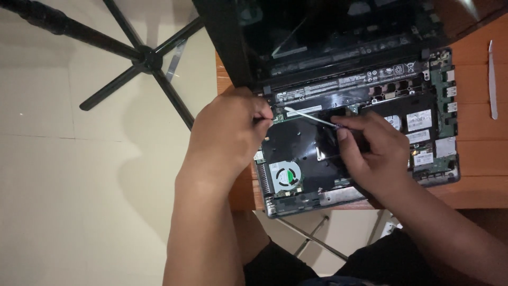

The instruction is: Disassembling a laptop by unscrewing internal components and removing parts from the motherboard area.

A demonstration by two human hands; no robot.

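Two hands (233,132) (370,151), white-labelled open laptop (423,122)

A wooden table (476,175) of orange-brown tone fills the right part of the frame, its left edge running down beside pale floor tiles. An opened laptop (360,132), its inner boards and fan exposed, lies flat on it. A slim white pry tool (492,79) rests at the far right.
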